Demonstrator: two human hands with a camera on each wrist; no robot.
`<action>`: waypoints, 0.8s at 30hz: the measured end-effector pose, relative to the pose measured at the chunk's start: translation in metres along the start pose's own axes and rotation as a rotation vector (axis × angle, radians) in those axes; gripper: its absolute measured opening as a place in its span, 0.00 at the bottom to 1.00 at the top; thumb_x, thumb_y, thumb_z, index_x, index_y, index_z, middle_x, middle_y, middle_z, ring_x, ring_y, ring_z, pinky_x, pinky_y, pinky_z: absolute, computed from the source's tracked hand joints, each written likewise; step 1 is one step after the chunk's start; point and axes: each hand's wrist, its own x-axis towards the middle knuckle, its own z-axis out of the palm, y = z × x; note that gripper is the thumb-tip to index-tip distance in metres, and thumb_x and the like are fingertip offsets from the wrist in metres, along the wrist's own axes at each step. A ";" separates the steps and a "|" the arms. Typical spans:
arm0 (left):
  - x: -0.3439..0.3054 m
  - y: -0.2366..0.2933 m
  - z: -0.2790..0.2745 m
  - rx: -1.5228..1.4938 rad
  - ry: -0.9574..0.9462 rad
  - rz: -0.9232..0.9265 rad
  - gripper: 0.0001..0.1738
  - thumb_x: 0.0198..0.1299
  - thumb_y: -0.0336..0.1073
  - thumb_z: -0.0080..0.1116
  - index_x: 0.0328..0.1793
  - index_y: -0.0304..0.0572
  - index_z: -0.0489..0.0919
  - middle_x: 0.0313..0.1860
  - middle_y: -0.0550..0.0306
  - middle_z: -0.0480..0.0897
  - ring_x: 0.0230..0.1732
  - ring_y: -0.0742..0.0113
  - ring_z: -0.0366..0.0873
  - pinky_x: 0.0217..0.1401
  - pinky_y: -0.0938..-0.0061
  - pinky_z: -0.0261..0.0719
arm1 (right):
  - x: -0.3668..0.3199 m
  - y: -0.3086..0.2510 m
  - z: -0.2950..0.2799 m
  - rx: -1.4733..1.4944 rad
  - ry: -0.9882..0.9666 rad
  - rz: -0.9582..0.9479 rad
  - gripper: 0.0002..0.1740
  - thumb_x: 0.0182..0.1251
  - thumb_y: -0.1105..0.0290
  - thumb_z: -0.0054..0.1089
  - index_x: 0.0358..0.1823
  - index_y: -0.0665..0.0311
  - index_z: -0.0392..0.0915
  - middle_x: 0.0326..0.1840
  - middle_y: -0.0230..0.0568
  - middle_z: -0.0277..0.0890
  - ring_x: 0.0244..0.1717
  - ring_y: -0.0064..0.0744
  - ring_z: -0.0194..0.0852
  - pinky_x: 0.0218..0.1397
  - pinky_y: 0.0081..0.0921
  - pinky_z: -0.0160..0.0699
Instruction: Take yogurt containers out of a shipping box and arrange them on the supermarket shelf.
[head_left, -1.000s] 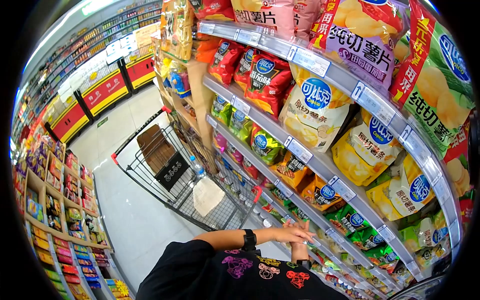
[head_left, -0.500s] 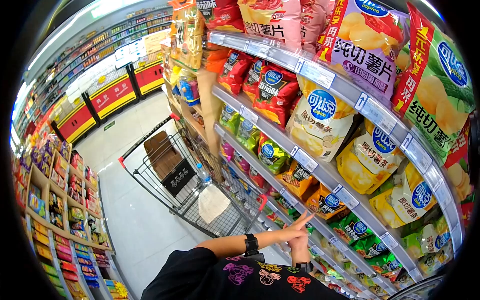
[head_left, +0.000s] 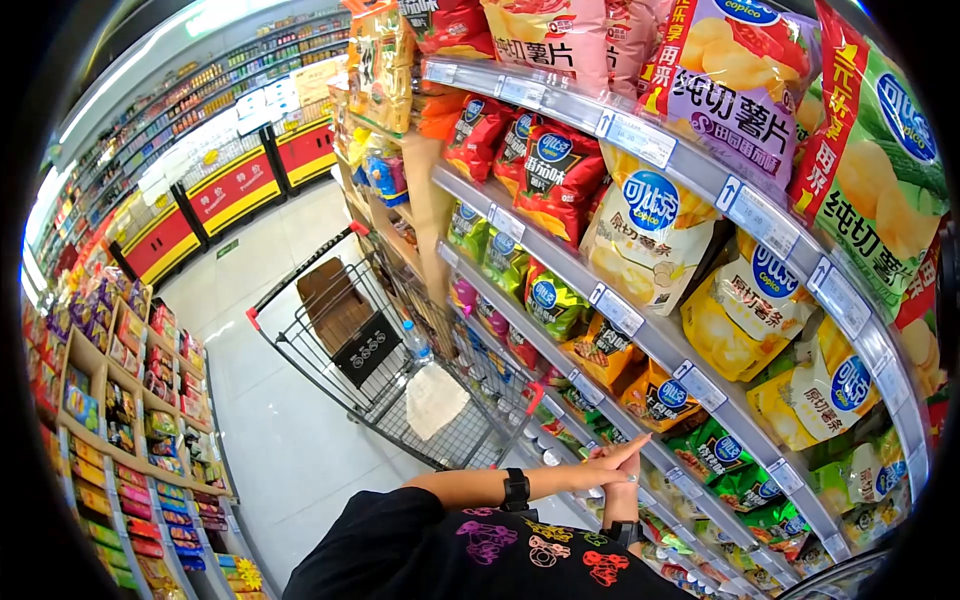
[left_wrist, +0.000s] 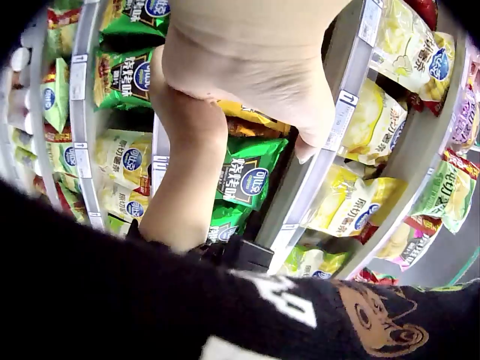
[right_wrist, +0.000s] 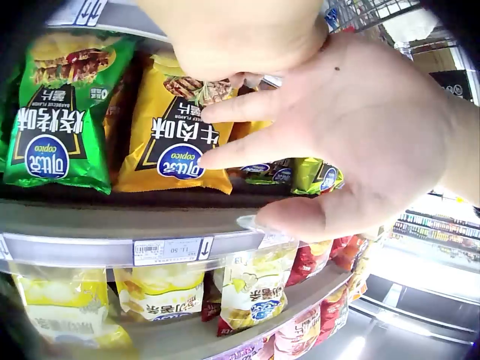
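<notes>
The left hand (right_wrist: 360,127) is held open, palm exposed and fingers spread, with nothing gripped. It is overlapped with the right hand (head_left: 621,494), whose finger posture cannot be told. Both are held before the shelf (right_wrist: 67,225); nearest are an orange-yellow plastic crisp bag (right_wrist: 176,142) and a green plastic crisp bag (right_wrist: 64,127), stood behind the shelf's front edge. Whether either bag is touched cannot be told. Beyond the shelf's far end, a black wire trolley (head_left: 470,452) is seen close beside it.

A bag could be tipped over the front edge if it were caught by the spread fingers, or the wrong flavour picked, since near-identical packs are set side by side. A price could be misread, as the tags are marked with upward arrows.

"可比克 copico" is printed on both bags, with 牛肉味 on the orange-yellow one and 烧烤味, "barbecue flavor", on the green. "11.50" is apparently shown on a white price tag (right_wrist: 171,250). 原切薯条 is read on a white-and-yellow pouch (head_left: 650,235), 番茄味 on a red bag (head_left: 550,180), and 特价 on a red-and-yellow freezer front (head_left: 232,192).
</notes>
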 end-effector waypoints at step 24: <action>-0.050 -0.009 -0.014 0.085 -0.113 0.022 0.43 0.50 0.31 0.55 0.73 0.51 0.49 0.74 0.46 0.44 0.75 0.55 0.35 0.70 0.69 0.41 | 0.014 0.053 -0.074 0.233 -0.340 0.070 0.18 0.68 0.61 0.41 0.58 0.53 0.65 0.50 0.31 0.72 0.46 0.31 0.70 0.55 0.33 0.66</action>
